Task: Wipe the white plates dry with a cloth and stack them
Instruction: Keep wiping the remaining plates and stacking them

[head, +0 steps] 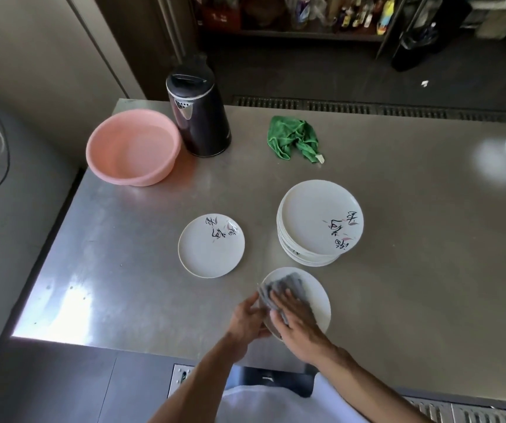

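Near the front edge of the steel tabletop (398,270), a white plate (315,297) is held tilted, just above or on the surface; I cannot tell which. The left hand (247,319) grips its left rim, fingers curled round the edge. The right hand (297,319) lies flat on a grey cloth (279,288), its fingers straight and close together, pressing the cloth onto the plate's face. Just behind and to the right stands a stack of plates (318,221), the top one showing black brush lettering. A lone plate (212,248) with the same lettering lies flat to the left of the stack, apart from it. Farther back are a crumpled green cloth (292,137), a dark kettle (198,114) and, beside the kettle, a pink basin (132,148).
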The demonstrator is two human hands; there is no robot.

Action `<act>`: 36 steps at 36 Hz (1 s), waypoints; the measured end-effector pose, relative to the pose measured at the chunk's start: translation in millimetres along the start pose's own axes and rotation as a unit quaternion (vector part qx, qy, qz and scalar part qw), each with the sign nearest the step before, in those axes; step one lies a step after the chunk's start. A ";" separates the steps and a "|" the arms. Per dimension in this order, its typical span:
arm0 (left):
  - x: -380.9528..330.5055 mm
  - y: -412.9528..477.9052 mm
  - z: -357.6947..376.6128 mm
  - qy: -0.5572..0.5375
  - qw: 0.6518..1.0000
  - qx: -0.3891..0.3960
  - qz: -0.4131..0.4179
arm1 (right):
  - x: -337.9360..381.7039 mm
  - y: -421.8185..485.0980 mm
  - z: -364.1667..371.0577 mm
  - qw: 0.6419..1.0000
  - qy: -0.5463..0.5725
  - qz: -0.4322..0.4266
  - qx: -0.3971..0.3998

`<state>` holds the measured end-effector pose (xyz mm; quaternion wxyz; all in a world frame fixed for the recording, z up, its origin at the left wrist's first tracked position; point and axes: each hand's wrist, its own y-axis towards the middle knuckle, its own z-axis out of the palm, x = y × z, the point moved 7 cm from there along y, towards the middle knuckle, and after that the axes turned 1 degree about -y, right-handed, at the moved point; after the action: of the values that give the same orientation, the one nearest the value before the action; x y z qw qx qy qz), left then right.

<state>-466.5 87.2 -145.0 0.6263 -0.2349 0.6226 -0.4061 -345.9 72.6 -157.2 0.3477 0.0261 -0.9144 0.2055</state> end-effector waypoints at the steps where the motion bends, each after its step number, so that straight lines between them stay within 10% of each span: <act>1: -0.3 1.0 -3.0 0.000 1.000 -0.008 -0.002 | 6.2 -1.9 3.9 0.999 0.007 -0.031 0.030; 13: -6.9 -1.3 -20.3 -0.012 1.000 -0.028 -0.002 | -33.1 -9.8 -6.9 0.991 -0.129 0.001 0.032; 25: -6.9 -1.9 -22.6 -0.011 1.000 -0.016 0.012 | -2.6 -11.9 -9.4 0.992 -0.022 -0.109 0.054; 36: -6.7 -9.8 -12.6 0.037 0.999 0.011 0.015 | 8.4 21.5 -13.8 0.999 0.037 -0.005 0.025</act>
<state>-480.1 89.8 -134.6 0.6113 -0.2034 0.6445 -0.4117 -347.7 98.5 -150.2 0.3816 0.0317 -0.8955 0.2270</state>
